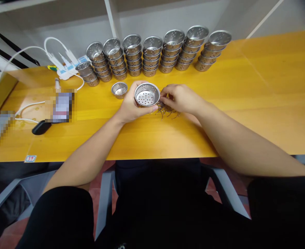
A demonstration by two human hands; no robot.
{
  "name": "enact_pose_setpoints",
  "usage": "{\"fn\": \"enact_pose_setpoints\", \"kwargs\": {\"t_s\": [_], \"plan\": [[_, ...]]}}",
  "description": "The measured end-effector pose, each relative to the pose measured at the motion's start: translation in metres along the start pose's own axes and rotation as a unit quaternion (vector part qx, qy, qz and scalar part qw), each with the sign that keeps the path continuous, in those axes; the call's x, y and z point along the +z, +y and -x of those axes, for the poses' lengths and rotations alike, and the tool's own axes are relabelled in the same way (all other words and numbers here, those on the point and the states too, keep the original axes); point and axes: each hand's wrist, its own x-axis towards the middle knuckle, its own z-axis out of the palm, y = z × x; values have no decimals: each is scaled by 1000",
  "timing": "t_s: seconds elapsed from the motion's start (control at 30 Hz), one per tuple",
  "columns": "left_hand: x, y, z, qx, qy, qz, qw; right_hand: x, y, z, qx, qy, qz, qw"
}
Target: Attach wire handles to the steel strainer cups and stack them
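- Cup, perforated metal, sits mid-frame, gripped mouth-up in your left hand, likely keeping its rim reachable.
- Your right hand curls beside it, at curved wires; whether it pinches one, I cannot tell.

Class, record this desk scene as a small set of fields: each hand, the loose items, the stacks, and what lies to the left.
Left hand: holds a perforated metal cup, opening up
Right hand: fingers bent beside that cup, above the wires; grip unclear
Loose items: thin curved wires; single metal cup
Stacked cups: eight stacks, in a row behind the hands
Left side: white power strip, plugged-in cables
Surface: yellow wooden desk
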Motion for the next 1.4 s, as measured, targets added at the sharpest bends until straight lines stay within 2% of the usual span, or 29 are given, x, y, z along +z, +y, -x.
{"fn": "enact_pose_setpoints", "kwargs": {"t_s": [0.13,0.27,0.53,0.77,0.9,1.03,1.4], "plan": [[0,-7,0,27,-28,38,999,2,0,1,35,31,-20,999],[1,-7,-1,28,-26,51,998,1,3,0,33,50,-51,997],[4,17,-1,-97,15,-3,995,-2,0,-2,42,40,-169,984],[10,20,0,-132,12,17,991,-7,-23,1,47,109,-236,964],[15,27,3,-136,-6,21,990,-8,-42,6,53,85,-215,971],[21,36,5,-120,-13,7,993,-8,-51,8,62,53,-165,983],[22,39,7,-117,-20,-5,993,-4,-57,8,81,73,-132,985]]}}
